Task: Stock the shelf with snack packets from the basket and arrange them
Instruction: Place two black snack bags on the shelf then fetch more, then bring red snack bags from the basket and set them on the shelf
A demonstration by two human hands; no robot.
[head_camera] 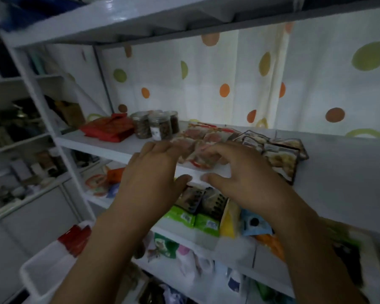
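Both of my hands reach to the front edge of a white shelf (110,148). My left hand (154,174) and my right hand (239,178) have their fingers on a blurred pile of pinkish-red snack packets (198,150) lying flat there. Whether the fingers grip the packets or only press on them is unclear. Behind the pile lie more red-pink packets (208,130). Dark-bordered snack packets (279,156) lie in a row to the right. A white basket (44,266) with a red packet (77,238) in it sits low at the left.
Clear jars of brown snacks (156,126) and red packets (109,128) stand at the shelf's back left. A spotted curtain (228,73) hangs behind. The shelf below holds green packets (193,220), yellow and blue ones. Another rack of goods (20,150) stands left.
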